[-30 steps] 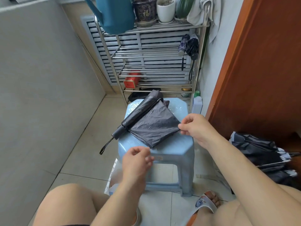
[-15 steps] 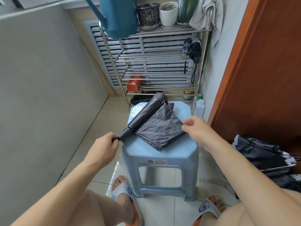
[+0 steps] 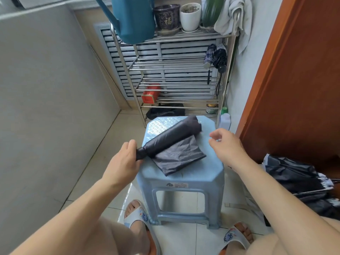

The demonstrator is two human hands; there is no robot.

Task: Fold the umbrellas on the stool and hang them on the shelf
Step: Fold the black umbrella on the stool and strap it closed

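A dark grey folding umbrella [image 3: 173,140] lies diagonally on the light blue plastic stool [image 3: 184,173], partly rolled, with one flap of fabric still spread flat toward me. My left hand [image 3: 125,161] grips its handle end at the stool's left edge. My right hand [image 3: 226,146] hovers just right of the umbrella with loose fingers, holding nothing. Behind the stool stands the steel shelf [image 3: 176,67]; two folded umbrellas [image 3: 216,57] hang at its right post.
A loose black umbrella [image 3: 301,181] lies on the floor at right by the brown door [image 3: 294,70]. Teal watering can [image 3: 134,17], pots and a cloth sit on the shelf top. A white bottle [image 3: 224,119] stands by the shelf. Grey wall at left.
My left hand moved from in front of the stool to the handle and took hold. The umbrella rolled up further. My right hand let go of the fabric edge and lifted away.
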